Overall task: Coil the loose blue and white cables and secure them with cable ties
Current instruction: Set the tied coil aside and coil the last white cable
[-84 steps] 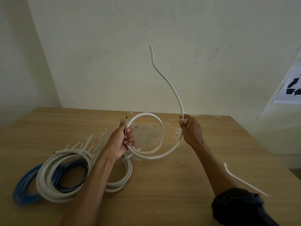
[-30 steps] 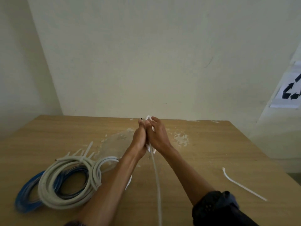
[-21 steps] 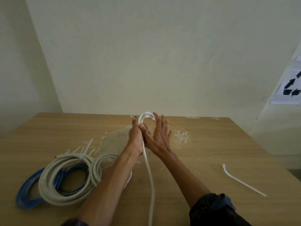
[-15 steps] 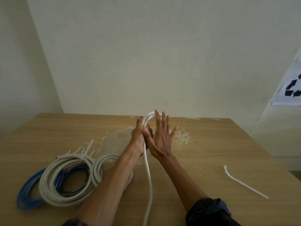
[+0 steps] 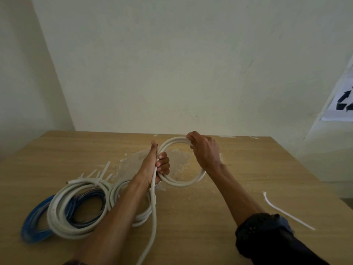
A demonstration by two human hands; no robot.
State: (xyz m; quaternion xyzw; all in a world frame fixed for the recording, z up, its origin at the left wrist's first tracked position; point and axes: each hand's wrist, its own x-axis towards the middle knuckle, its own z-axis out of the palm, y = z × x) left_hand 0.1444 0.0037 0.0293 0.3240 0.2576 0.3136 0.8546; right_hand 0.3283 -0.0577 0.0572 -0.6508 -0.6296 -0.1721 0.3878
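The left hand (image 5: 155, 169) squeezes a white cable (image 5: 178, 183) loop. The right hand (image 5: 205, 150) pinches its top, over the table (image 5: 238, 169).

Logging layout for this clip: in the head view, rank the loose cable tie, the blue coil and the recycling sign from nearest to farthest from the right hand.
From the right hand:
1. Loose cable tie, on the table to its right.
2. Recycling sign, on the right wall, up and away.
3. Blue coil, far left on the table.
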